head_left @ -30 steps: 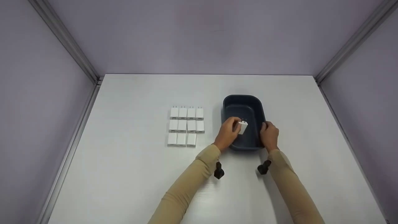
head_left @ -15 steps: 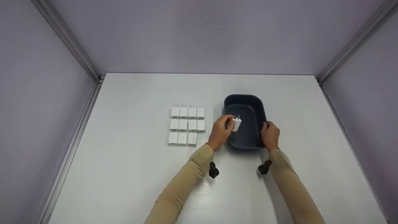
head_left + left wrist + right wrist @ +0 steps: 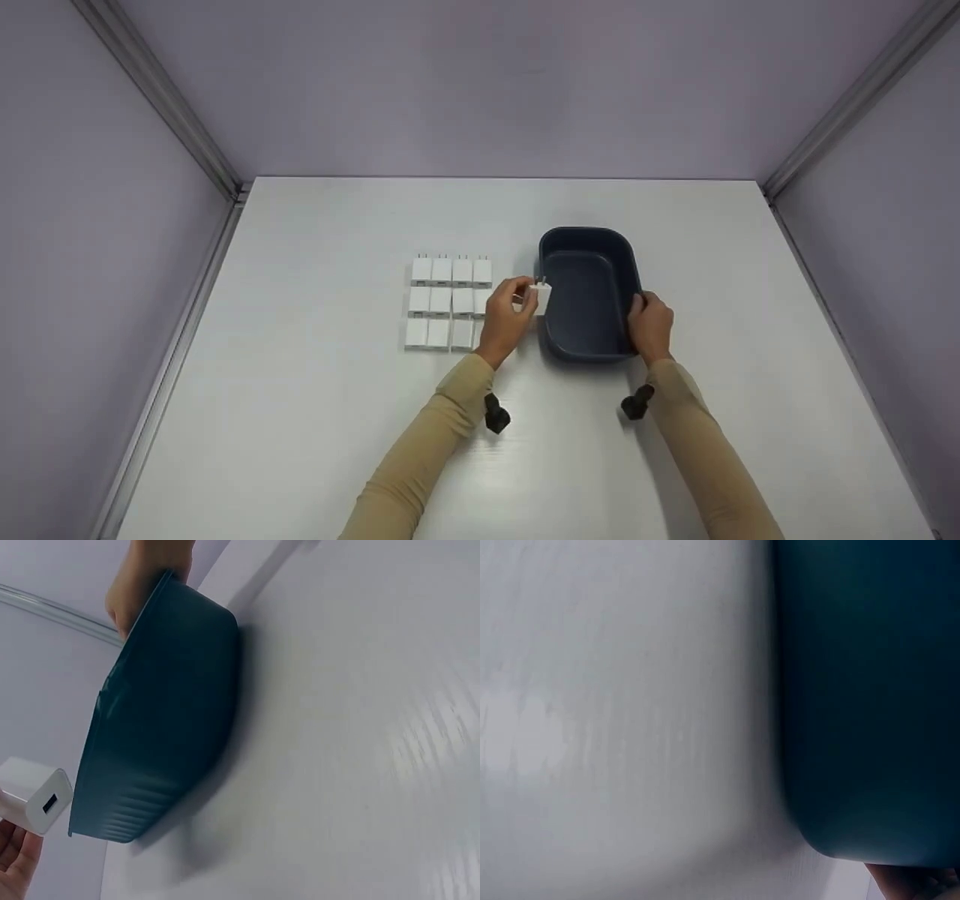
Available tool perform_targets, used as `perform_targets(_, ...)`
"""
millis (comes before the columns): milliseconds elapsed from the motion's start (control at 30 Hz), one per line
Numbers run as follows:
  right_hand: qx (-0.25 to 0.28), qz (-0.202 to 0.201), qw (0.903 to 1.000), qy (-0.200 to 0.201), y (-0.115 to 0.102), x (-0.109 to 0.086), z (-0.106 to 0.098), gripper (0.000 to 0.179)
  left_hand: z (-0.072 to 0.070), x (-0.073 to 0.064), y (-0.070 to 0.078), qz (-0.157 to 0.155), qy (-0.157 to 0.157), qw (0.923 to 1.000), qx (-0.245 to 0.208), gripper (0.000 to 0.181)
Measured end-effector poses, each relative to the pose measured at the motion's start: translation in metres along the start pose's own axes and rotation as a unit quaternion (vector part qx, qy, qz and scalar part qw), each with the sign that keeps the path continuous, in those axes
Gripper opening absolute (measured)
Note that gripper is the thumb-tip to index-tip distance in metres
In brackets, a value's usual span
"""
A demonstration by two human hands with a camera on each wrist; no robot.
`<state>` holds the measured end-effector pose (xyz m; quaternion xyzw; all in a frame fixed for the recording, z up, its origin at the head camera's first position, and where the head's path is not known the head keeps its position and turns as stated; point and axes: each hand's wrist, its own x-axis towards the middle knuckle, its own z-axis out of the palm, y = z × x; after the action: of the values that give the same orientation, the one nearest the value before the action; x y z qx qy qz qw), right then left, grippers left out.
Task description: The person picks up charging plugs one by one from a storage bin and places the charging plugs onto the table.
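A white USB charger (image 3: 541, 298) is pinched between the thumb and fingers of my left hand (image 3: 505, 319), its metal prongs pointing up. It is at the left rim of a dark blue plastic bin (image 3: 589, 345) in the head view. The left wrist view shows the USB port on the end of this charger (image 3: 49, 802), beside the bin's wall (image 3: 161, 712). My right hand (image 3: 651, 326) grips the bin's right rim near its front corner. More white chargers (image 3: 440, 301) lie in tight rows left of my left hand, which partly covers the rightmost ones.
All of this stands on a white table (image 3: 315, 420), with pale walls (image 3: 487, 90) at the back and both sides. A small black wrist camera (image 3: 496, 415) hangs below my left sleeve, another (image 3: 636, 403) below my right.
My left hand has moved left with the charger, from above the bin's inside to its left rim. My right hand and the bin have stayed where they were.
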<state>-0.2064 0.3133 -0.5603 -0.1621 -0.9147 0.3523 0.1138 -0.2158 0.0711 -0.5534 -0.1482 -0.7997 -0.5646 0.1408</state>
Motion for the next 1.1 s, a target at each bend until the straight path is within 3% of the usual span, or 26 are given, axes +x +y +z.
perform_targets(400, 0.013, 0.004, 0.9999, -0.004, 0.001, -0.002, 0.001, 0.038, -0.004, -0.019, -0.014, -0.062, -0.017, 0.9969, 0.045, 0.022)
perform_targets(700, 0.014, -0.007, 0.9999, 0.007, 0.001, 0.0, 0.002, 0.036, -0.011, -0.031, -0.019, -0.083, -0.019, 0.994, 0.069, 0.02)
perform_targets(1100, 0.0, -0.002, 1.0, 0.0, -0.002, -0.001, 0.0, 0.035, -0.015, -0.039, -0.018, -0.104, -0.026, 0.984, 0.143, 0.021)
